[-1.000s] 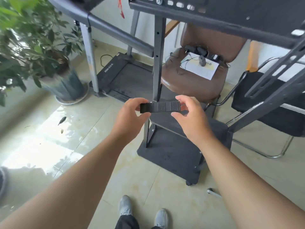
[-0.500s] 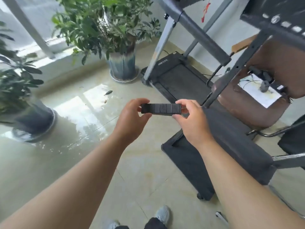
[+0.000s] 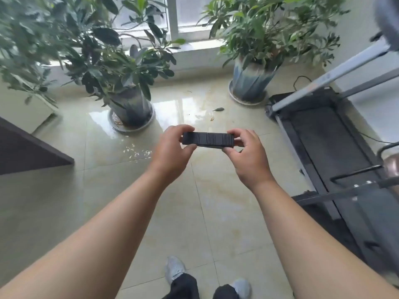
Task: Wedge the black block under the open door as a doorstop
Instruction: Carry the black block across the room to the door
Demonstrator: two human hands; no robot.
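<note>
We seem to be in a home or office sunroom corner: glossy pale floor tiles (image 3: 64, 208) run up to a bright window (image 3: 172, 16), 2 large potted plants (image 3: 121, 67) (image 3: 259, 44) stand on saucers beneath it, and a treadmill (image 3: 323, 134) sits along the white wall on the right.

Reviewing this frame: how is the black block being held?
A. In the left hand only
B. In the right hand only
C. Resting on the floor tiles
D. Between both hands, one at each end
D: the left hand pinches one end of the ridged black block and the right hand pinches the other, holding it level above the floor tiles.
</note>
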